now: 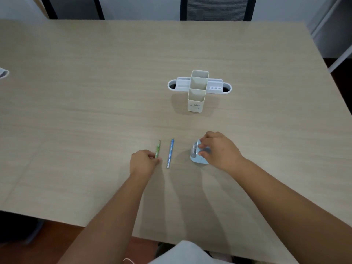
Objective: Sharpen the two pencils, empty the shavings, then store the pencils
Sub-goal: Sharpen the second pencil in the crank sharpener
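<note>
- My left hand pinches the lower end of the green pencil; its tip points away from me, low over the table.
- My right hand grips the light blue sharpener, fingers curled over its top; it sits on the table.
- The blue pencil lies free between the two, just beside the green one, not touching it.
- Farther off, well apart, the white pen holder stands upright, compartments open upward.
- Chair backs beyond the far edge.
</note>
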Motion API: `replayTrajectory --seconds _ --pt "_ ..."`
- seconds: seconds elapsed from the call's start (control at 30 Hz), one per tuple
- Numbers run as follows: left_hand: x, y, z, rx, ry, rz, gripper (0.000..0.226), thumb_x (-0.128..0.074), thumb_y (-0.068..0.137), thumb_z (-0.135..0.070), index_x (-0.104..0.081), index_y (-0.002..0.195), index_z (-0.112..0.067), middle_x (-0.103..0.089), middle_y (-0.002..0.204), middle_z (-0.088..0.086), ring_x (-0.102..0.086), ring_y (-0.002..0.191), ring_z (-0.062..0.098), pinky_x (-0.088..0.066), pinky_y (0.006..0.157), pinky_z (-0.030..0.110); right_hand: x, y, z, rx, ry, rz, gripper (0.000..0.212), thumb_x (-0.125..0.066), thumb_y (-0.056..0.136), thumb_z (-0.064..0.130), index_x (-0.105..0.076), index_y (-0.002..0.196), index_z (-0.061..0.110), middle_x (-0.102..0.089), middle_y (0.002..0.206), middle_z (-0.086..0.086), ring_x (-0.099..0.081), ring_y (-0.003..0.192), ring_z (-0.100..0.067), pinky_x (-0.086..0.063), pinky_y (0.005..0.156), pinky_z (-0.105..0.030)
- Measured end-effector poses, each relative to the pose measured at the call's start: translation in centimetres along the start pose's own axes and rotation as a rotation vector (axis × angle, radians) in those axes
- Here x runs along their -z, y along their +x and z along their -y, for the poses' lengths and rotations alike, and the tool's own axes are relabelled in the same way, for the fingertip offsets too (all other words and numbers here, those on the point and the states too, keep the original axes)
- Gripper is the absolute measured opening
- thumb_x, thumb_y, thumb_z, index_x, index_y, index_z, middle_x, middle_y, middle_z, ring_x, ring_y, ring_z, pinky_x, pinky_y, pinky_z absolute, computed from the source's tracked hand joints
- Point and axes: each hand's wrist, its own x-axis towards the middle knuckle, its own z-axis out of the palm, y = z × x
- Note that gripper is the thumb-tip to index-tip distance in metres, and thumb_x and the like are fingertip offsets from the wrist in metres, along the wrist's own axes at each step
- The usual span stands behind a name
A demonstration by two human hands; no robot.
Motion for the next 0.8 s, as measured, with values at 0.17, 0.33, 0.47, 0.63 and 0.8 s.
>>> replayTrajectory --seconds 0.17,0.33,0.47,0.63,0.8 --pt "-0.3 0.0 -0.3 0.017 0.026 0.002 0.020 -0.082 0.065 -0.029 -0.067 0.070 -0.017 -0.071 0.074 0.005 -0.067 0.072 0.023 -0.057 0.068 0.035 -0.1 0.0 0.0 0.001 -0.020 -0.003 0.016 -0.068 0.078 0.022 -0.070 0.094 0.017 -0.062 0.102 0.000 -0.054 0.100 -0.024 -0.051 0.078 -0.042" --pt "-0.6 -0.2 -0.5 -0.073 0.122 -0.049 0.026 -0.075 0.073 -0.033 -0.071 0.085 -0.011 -0.070 0.084 0.006 -0.065 0.081 0.023 -0.054 0.072 0.034 -0.1 -0.2 -0.1 0.000 -0.024 -0.008 0.019 -0.069 0.079 0.026 -0.070 0.096 0.018 -0.062 0.106 0.001 -0.053 0.101 -0.023 -0.051 0.079 -0.040" --pt "-2.4 -1.0 -2.6 -0.176 0.173 0.019 0.029 -0.073 0.077 -0.034 -0.069 0.097 -0.014 -0.069 0.092 0.004 -0.063 0.087 0.021 -0.049 0.073 0.029 -0.1 -0.2 -0.1 -0.005 -0.022 -0.012 0.019 -0.069 0.079 0.025 -0.069 0.097 0.018 -0.061 0.106 0.001 -0.053 0.102 -0.023 -0.051 0.079 -0.039" --pt "-4.1 -1.1 -3.8 -0.163 0.209 0.093 0.023 -0.065 0.077 -0.016 -0.065 0.100 -0.016 -0.069 0.097 0.009 -0.064 0.092 0.026 -0.048 0.073 0.030 0.0 -0.2 0.0 0.005 -0.023 0.000 0.021 -0.070 0.078 0.023 -0.068 0.099 0.017 -0.060 0.107 -0.001 -0.053 0.101 -0.024 -0.050 0.080 -0.040" --pt "-3.7 -1.3 -3.7 -0.207 0.106 0.098 0.017 -0.064 0.075 -0.018 -0.072 0.091 -0.015 -0.071 0.081 0.006 -0.065 0.085 0.025 -0.050 0.071 0.027 0.6 -0.2 -0.1 0.012 -0.061 0.109 0.034 -0.069 0.073 0.011 -0.060 0.105 0.018 -0.047 0.122 -0.004 -0.045 0.108 -0.025 -0.049 0.081 -0.042"
